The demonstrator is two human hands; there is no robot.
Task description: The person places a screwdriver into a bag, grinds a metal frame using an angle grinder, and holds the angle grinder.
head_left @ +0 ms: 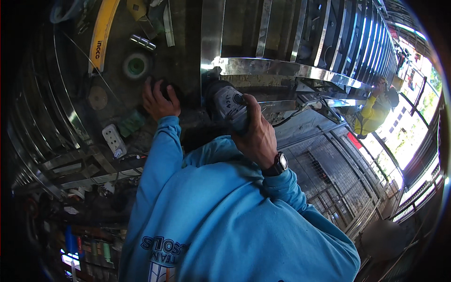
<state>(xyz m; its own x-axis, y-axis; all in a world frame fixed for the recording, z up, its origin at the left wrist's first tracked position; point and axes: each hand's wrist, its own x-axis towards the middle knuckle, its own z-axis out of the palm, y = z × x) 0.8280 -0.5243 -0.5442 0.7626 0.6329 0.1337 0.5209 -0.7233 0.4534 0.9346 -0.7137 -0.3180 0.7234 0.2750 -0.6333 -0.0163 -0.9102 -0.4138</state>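
My right hand (257, 134), with a watch at the wrist, is wrapped round the body of an angle grinder (230, 104). The grinder's dark head end is beside the corner of a shiny metal frame (212, 40); whether it touches the metal is hidden. To the left, my left hand (160, 99) rests over the dark work surface with its fingers apart and slightly bent. A round grinding disc with a green centre (136, 66) lies just beyond its fingertips. Shadow covers the space under that hand.
A yellow level (102, 37), a short shiny metal tube (143, 42), a brown disc (97, 97) and a white power strip (113, 139) lie to the left. Metal slats (296, 33) extend far right. Another person in yellow (373, 113) is beside the frame's far end.
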